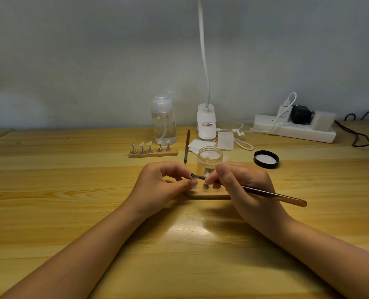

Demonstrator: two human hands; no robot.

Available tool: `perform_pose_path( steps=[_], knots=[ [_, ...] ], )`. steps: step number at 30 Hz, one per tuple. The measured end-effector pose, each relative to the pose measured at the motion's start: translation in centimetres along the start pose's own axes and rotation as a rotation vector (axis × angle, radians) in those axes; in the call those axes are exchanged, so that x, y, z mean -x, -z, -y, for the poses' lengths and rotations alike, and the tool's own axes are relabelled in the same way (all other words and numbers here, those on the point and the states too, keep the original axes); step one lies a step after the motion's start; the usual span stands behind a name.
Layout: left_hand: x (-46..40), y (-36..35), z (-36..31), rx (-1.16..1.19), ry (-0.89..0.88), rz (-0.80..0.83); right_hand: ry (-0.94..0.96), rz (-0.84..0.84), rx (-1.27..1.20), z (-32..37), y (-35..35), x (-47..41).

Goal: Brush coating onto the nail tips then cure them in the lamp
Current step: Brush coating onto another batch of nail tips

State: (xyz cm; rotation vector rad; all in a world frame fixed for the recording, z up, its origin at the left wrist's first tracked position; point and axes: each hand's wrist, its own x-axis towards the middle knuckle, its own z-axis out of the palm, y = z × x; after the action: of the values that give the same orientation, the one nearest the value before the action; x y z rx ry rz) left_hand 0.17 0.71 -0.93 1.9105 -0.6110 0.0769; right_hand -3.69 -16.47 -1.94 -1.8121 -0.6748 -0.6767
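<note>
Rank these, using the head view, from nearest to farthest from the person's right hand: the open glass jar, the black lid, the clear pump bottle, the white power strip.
From the right hand:
1. Open glass jar, just behind the fingers.
2. Black lid, behind, slightly right.
3. Clear pump bottle, far back on the left.
4. White power strip, back right by the wall.

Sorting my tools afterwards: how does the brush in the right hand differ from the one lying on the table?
The held brush is gripped by the right hand, angled, its tip at the nail tip the left hand pinches. The spare brush lies untouched beside the open jar, pointing away. The held one looks amber, the spare darker brown. Both are slim and long.
</note>
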Motion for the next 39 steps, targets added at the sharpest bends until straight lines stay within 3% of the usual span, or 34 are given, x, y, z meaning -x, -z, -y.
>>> perform_pose_path(
  steps=[5, 12, 17, 23, 29, 35, 39],
  knots=[
    [0.06, 0.07, -0.10, 0.015, -0.004, 0.000, -0.016, -0.005, -0.066, 0.29, 0.22, 0.51],
    [-0.09, -0.02, 0.04, -0.009, -0.004, 0.006, 0.041, -0.029, 0.118, 0.15, 0.10, 0.05],
    [-0.10, 0.00, -0.08, 0.001, -0.010, 0.005, -0.001, -0.029, -0.020, 0.36, 0.17, 0.50],
    [-0.06, 0.05, 0.16, -0.011, -0.010, 0.001, 0.048, -0.065, 0.121, 0.16, 0.07, 0.13],
    [-0.07, 0.11, 0.33, -0.020, -0.010, -0.001, -0.013, -0.079, -0.012, 0.34, 0.18, 0.56],
    [-0.13, 0.07, 0.30, -0.004, -0.018, -0.006, -0.004, -0.087, 0.114, 0.17, -0.11, -0.06],
    [0.38, 0.29, 0.54, 0.004, -0.018, -0.011, -0.007, -0.069, 0.061, 0.21, 0.17, 0.55]
  ],
)
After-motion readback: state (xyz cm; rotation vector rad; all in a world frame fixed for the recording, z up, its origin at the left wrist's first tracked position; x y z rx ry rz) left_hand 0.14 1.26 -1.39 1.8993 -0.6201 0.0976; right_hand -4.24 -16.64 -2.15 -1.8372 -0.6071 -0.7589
